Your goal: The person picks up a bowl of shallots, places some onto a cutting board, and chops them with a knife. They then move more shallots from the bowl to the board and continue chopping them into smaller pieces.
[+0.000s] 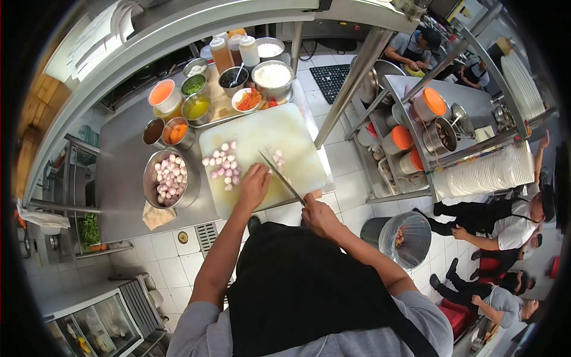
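A white cutting board [262, 128] lies on the metal counter. My right hand [322, 215] grips the handle of a long kitchen knife [283, 179], whose blade slants up and left across the board. Just left of the blade, my left hand [256, 185] rests on the board with its fingers curled; whatever they hold is hidden. Several whole peeled shallots [224, 162] are grouped on the board's left part. A few shallot pieces [277, 156] lie near the knife tip. Left of the board, a metal bowl [193, 185] contains many more shallots [171, 176].
A folded cloth [157, 215] lies below the bowl. Behind the board stand squeeze bottles [249, 51], a bowl of white powder [272, 75] and several small containers. A lined bin [410, 241] is on the floor at right. Other people [505, 223] stand further right.
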A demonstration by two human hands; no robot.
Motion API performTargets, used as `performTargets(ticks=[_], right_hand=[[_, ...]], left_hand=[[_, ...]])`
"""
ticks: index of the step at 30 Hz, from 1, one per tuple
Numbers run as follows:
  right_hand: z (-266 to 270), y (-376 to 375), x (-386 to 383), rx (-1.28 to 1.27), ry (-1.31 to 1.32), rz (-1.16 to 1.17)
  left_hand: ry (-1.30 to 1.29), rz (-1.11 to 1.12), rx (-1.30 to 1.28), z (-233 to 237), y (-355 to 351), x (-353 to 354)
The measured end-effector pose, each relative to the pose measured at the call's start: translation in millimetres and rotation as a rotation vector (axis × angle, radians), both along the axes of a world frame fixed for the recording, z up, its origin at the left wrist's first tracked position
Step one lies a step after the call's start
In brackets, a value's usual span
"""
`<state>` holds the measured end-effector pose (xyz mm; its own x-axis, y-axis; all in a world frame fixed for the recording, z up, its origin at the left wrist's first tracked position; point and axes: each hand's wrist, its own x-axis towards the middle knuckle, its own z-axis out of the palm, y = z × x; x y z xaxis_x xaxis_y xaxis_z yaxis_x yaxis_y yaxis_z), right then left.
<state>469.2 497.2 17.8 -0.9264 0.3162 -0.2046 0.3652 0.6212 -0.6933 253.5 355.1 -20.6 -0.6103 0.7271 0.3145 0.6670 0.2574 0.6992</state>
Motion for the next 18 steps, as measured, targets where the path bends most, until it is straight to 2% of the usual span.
performTargets(ticks=[5, 8, 14, 18], right_hand=[[3, 16, -2, -0.018, -0.024, -0.057], [7, 17, -5, 0.001, 0.001, -0.090], [-10, 4, -7, 0.101, 0.029, 0.032], [1, -8, -14, 0.165, -0.061, 0.016]], left_hand=[[0.134, 0.023, 0.067, 2, 7, 3], [0.039, 0.039, 0.041, 0, 4, 3], [0.057, 0.013, 0.071, -2, 5, -2], [0.029, -0.004, 0.091, -4, 4, -4]])
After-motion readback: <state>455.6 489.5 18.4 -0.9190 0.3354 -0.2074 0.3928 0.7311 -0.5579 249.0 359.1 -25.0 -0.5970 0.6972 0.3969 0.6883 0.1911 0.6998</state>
